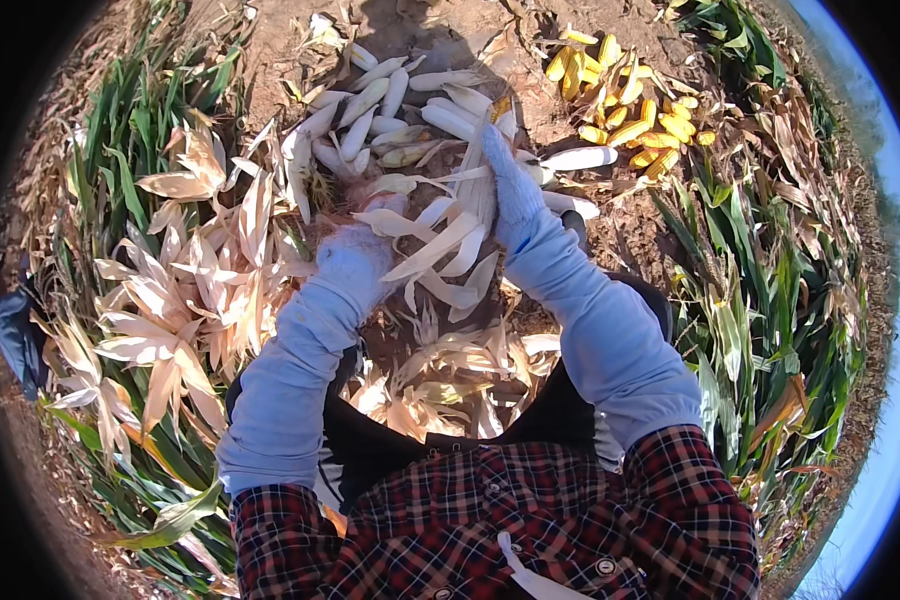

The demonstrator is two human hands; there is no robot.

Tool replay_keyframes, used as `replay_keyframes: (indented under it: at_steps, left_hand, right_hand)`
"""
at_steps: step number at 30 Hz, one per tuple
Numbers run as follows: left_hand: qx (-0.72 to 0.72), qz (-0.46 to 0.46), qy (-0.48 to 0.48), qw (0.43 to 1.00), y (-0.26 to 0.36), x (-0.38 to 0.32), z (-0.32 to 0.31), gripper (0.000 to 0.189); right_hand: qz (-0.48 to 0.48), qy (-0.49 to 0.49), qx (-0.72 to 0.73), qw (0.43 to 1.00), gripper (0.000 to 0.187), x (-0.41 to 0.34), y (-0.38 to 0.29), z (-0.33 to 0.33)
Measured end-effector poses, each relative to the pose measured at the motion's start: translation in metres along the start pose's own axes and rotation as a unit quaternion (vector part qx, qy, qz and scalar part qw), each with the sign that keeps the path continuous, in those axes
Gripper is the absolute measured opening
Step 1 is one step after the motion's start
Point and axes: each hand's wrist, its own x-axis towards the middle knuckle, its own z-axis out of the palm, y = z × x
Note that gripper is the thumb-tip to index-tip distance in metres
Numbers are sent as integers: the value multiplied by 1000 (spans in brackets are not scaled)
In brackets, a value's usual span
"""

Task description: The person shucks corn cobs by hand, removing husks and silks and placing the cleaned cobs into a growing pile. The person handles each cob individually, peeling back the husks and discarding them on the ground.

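Note:
Both hands wear white gloves under pale blue sleeve covers. My right hand (511,184) grips a corn ear (474,191) by its side; dry husk leaves hang from the ear, and some yellow kernels show near its far end. My left hand (361,244) is closed around loose husk leaves and corn silk beside the ear's hanging husks (446,236); its fingertips are partly hidden. Just beyond the hands lies a heap of corn ears in pale husks (379,112). Bare yellow corn ears (634,127) are piled on the soil at the upper right.
Stripped dry husks (195,300) are heaped at the left, and more husks (450,375) lie between the knees. Green corn stalks (757,300) line the right side, with others (131,120) at the left. A dark blue cloth item (16,337) is at the far left edge.

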Motion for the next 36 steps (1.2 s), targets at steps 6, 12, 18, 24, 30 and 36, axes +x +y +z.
replay_keyframes:
  at_steps: [6, 12, 18, 24, 30, 36]
  left_hand:
    - [-354, 156, 118, 915, 72, -5, -29, 36]
    - [-453, 195, 164, 855, 86, -32, -26, 21]
    - [-74, 231, -14, 970, 96, -48, -56, 35]
    - [-280, 275, 136, 910, 37, -30, -37, 64]
    - [-583, 6, 160, 797, 14, -25, -91, 50]
    - [-719, 25, 238, 653, -20, -14, -95, 40]
  right_hand:
    - [48, 6, 29, 998, 44, -9, 11, 10]
    - [92, 6, 37, 995, 54, -10, -4, 7]
    - [-3, 24, 35, 999, 53, -7, -8, 15]
    - [-112, 54, -71, 990, 64, 8, -24, -13]
    - [-71, -15, -219, 973, 71, -8, 8, 2]
    - [-43, -88, -203, 974, 68, -25, 23, 25]
